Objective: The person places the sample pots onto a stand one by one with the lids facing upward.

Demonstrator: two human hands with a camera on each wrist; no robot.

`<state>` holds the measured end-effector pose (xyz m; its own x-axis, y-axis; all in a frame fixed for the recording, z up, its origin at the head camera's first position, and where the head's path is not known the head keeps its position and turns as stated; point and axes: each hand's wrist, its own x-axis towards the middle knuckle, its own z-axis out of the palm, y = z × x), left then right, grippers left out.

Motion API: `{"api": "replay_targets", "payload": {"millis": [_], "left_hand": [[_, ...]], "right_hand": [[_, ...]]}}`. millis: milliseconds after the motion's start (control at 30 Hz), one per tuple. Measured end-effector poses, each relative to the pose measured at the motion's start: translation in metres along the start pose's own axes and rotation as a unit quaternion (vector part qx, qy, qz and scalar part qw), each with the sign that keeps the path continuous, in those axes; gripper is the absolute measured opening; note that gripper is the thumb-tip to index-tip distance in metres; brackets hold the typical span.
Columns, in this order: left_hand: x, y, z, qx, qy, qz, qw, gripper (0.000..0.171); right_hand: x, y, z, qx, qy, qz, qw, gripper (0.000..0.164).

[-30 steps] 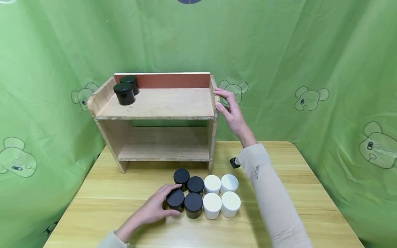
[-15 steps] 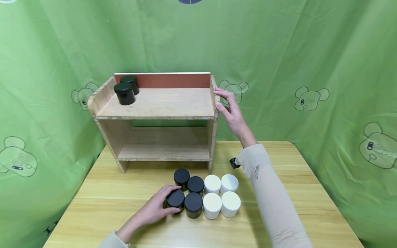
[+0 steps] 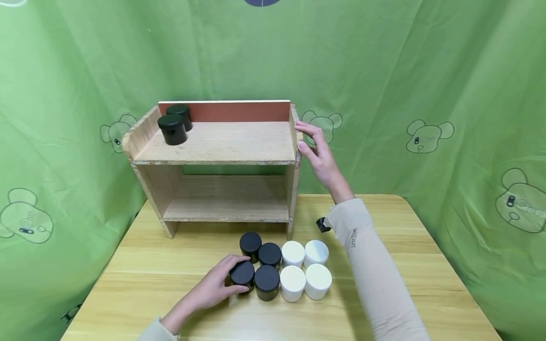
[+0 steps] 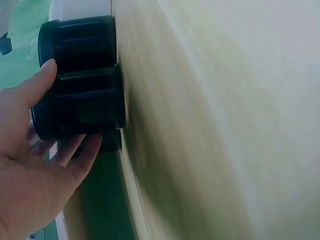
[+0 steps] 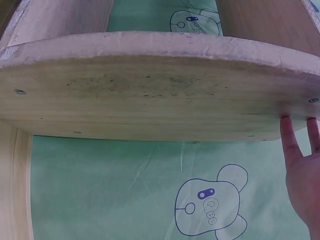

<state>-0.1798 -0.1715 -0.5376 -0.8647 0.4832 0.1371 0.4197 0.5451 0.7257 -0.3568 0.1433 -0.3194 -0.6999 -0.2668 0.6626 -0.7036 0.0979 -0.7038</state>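
Note:
My left hand (image 3: 213, 282) has its thumb and fingers around a black lidded jar (image 3: 242, 273), the front-left one of a cluster on the table. In the left wrist view, the thumb and fingers of the hand (image 4: 37, 155) lie on opposite sides of that jar (image 4: 82, 105), which stands against another black jar (image 4: 80, 42). Further black jars (image 3: 267, 279) and several white jars (image 3: 292, 280) sit close to its right. My right hand (image 3: 322, 161) touches the right side panel of a wooden shelf (image 3: 226, 142); in the right wrist view its straight fingertips (image 5: 286, 122) press the panel's outer face (image 5: 165, 100).
Two black jars (image 3: 172, 130) stand at the left of the upper shelf board. A small black object (image 3: 323, 224) lies by the right sleeve (image 3: 371, 255). A green printed curtain (image 3: 362, 85) hangs behind the wooden table (image 3: 409, 265).
My left thumb has moved in from just off the jar onto its front side, so the hand now grips it. My right hand stays on the shelf panel; the jars have not moved.

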Motion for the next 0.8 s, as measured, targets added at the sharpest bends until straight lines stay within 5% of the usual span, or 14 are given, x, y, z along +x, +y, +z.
{"api": "replay_targets", "payload": {"millis": [800], "left_hand": [[0.003, 0.02, -0.021, -0.001, 0.015, 0.005, 0.9999, 0.075]], "right_hand": [[-0.001, -0.003, -0.001, -0.005, -0.003, 0.001, 1.0, 0.042]]}}
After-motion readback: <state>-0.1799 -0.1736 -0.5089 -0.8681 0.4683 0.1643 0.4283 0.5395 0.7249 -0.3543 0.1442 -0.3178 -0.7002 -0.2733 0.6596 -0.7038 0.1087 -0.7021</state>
